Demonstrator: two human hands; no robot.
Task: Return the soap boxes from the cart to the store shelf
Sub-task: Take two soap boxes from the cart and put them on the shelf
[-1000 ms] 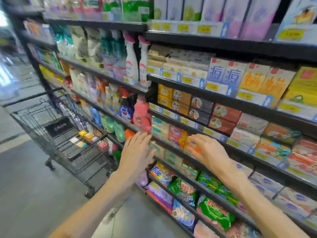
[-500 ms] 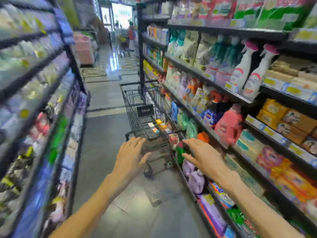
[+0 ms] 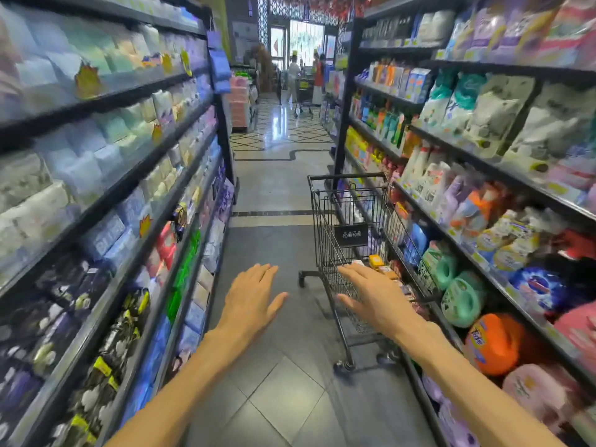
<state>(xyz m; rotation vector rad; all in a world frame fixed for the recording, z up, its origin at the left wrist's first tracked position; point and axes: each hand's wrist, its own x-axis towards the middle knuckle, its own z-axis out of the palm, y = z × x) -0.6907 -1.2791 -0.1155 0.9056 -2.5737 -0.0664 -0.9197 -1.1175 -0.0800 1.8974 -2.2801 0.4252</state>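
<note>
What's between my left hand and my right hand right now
In the head view, only bare grey floor tile shows between the left hand and the right hand; the cart stands beyond, under the right hand.

orange jug (image 3: pixel 495 343) | label: "Tide" | other text unreadable

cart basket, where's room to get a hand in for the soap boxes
The cart is open on top, and its far half toward the handle looks bare. Soap boxes crowd the near end, under the right hand. The right-side shelf hugs the cart closely; the left hand hovers over bare aisle floor.
</note>
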